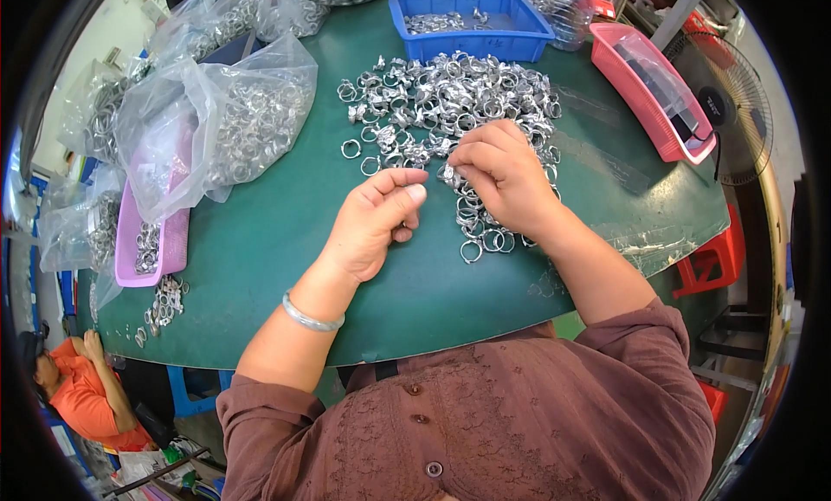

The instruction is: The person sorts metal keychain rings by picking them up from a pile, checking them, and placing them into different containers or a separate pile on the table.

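A heap of silver metal rings (485, 90), each with a thicker lug, lies on the green tabletop in front of me. My right hand (506, 172) is over the heap's near side, its thumb and fingers pinched at a small silver ring (447, 174). To its left, my left hand (374, 222) hovers just off the heap, closed with thumb against forefinger. Whatever may be between those fingertips does not show. A pale bangle (312, 315) circles my left wrist.
A blue tray (472, 46) with more rings stands behind the heap. Clear bags of rings (260, 124) and a purple basket (177, 241) are at left. On the right sit a pink basket (653, 94) and a fan (731, 107). A person in orange (91, 397) sits at lower left.
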### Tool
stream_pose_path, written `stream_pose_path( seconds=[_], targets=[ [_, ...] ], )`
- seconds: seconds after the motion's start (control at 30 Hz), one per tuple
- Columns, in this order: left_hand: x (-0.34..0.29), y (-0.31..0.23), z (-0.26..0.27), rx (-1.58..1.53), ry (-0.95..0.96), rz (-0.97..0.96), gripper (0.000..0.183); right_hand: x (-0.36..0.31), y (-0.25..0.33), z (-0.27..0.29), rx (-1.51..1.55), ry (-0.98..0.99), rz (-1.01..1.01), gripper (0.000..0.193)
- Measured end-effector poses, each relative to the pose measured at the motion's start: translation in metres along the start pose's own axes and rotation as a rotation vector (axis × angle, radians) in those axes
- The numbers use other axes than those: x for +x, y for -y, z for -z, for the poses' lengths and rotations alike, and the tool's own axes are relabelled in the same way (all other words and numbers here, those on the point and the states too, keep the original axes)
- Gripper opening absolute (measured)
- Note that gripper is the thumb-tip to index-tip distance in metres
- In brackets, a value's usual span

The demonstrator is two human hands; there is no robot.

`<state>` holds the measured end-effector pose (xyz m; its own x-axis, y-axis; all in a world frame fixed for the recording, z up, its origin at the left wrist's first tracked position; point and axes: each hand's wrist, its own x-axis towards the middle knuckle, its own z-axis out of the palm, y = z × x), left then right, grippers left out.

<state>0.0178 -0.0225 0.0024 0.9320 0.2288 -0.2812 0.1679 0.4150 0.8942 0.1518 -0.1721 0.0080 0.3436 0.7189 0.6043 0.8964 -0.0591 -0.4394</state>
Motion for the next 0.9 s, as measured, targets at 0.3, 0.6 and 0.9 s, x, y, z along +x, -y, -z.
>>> stream_pose_path(
  seconds=[0.3, 0.6, 0.9],
  targets=[
    [-0.009, 0.009, -0.011, 0.403, 0.039, -0.274, 0.024, -0.009, 0.014, -0.010, 0.612, 0.019, -0.235, 0.017],
    [-0.010, 0.011, -0.013, 0.628, -0.167, -0.562, 0.018, -0.012, 0.011, -0.017, 0.654, 0.052, -0.254, 0.015],
    [-0.009, 0.012, -0.011, 0.686, -0.194, -0.666, 0.020, -0.010, 0.015, -0.012, 0.618, 0.140, -0.285, 0.014]
  ],
)
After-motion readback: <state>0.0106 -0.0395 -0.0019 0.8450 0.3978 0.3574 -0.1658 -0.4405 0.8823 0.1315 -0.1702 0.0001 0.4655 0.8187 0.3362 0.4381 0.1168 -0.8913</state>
